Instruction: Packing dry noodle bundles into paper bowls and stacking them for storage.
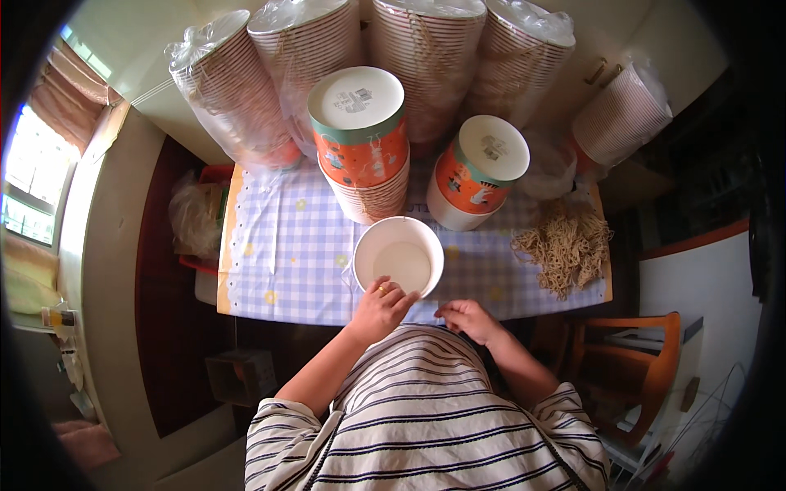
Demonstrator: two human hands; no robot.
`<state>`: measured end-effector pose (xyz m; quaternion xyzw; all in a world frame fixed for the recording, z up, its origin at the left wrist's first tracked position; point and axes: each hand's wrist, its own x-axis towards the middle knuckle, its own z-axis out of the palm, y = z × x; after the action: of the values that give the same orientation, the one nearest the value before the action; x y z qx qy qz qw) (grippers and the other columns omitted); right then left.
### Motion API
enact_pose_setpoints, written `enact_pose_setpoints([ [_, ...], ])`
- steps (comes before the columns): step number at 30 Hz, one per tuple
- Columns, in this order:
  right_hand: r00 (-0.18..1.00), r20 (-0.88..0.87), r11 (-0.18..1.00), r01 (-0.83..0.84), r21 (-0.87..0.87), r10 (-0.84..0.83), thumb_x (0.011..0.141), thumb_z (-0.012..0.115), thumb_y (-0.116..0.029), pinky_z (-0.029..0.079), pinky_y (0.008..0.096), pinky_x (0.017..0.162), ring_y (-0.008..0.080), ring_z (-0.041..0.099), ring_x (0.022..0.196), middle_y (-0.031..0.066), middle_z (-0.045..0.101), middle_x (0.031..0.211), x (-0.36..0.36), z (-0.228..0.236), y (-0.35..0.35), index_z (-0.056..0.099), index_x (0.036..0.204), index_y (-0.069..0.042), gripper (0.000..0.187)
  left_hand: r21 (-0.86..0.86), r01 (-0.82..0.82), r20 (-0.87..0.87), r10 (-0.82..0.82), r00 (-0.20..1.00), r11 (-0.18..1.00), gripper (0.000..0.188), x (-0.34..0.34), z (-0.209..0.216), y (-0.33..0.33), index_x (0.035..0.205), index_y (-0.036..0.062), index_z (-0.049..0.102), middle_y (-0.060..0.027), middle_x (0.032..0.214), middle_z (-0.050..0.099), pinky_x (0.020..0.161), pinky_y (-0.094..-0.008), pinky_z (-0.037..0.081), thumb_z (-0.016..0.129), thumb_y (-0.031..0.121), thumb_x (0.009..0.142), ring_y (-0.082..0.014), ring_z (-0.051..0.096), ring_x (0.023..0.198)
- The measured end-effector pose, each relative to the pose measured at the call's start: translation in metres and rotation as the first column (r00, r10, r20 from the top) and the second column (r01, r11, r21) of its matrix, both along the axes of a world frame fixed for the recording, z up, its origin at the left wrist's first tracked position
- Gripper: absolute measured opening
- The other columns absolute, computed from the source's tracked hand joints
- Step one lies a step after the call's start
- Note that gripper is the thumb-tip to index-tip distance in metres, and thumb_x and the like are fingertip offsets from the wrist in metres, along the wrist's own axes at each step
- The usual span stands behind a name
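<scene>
A white paper bucket (403, 260) stands mouth up near the table's front edge, its inside bare to view. The fingers of my left hand (383, 309) bend over its near rim and hold it there. A thin pale cord (347, 270) loops out at the bucket's left side. Just right of the bucket, my right hand (470, 320) is closed in a pinch close to the table edge; what it holds is too small to make out. Behind stand a tall upside-down stack of orange and green paper buckets (360, 151) and a shorter stack (481, 173).
A heap of tan cords (566, 245) lies at the table's right. Several plastic-wrapped bucket stacks (307, 49) line the back, with another wrapped stack (622, 110) at the far right. A checked cloth (278, 278) covers the table. A wooden chair (634, 360) stands at the lower right.
</scene>
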<state>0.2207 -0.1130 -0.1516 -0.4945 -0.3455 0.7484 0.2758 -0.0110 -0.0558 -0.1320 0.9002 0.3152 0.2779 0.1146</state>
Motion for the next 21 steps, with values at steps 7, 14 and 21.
enact_pose_setpoints([
  [7, 0.664, -0.653, 0.927, 0.187, -0.326, -0.364, 0.093, 0.047, -0.023, 0.034, 0.0239, 0.058, 0.0066, 0.035, 0.05, -0.0007, 0.048, 0.063, -0.024, 0.035, 0.002, 0.058, 0.094, -0.006, 0.021, 0.01, -0.025, 0.107, 0.024, 0.994, 1.0, 0.036, 0.012, 0.026, -0.005, 0.103, 0.0097, 0.06, -0.0026, 0.083, 0.056, 0.091, -0.0397, 0.039, 0.063, 0.006, 0.067, -0.0197, 0.054, 0.089],
  [14, 0.382, -0.749, 0.838, 0.314, -0.445, -0.541, 0.095, 0.043, -0.027, 0.031, 0.0227, 0.054, 0.0076, 0.035, 0.051, 0.0012, 0.047, 0.063, -0.035, 0.043, 0.008, 0.058, 0.092, -0.007, 0.025, -0.7, 0.186, 0.37, 0.127, 0.92, 0.689, 0.033, 0.004, 0.027, -0.04, 0.11, 0.0017, 0.057, -0.0101, 0.093, 0.06, 0.065, -0.0264, 0.047, 0.063, 0.009, 0.078, -0.0157, 0.058, 0.072],
  [21, 0.32, -0.765, 0.816, 0.372, -0.441, -0.559, 0.096, 0.04, -0.024, 0.029, 0.0205, 0.051, 0.0076, 0.033, 0.05, 0.002, 0.046, 0.062, -0.036, 0.049, 0.017, 0.058, 0.089, -0.005, 0.027, -0.811, 0.58, 0.531, 0.324, 0.783, -0.071, 0.03, 0.008, 0.008, -0.047, 0.116, -0.0018, 0.053, -0.004, 0.093, 0.064, 0.077, -0.0238, 0.046, 0.057, 0.01, 0.089, -0.0088, 0.057, 0.085],
])
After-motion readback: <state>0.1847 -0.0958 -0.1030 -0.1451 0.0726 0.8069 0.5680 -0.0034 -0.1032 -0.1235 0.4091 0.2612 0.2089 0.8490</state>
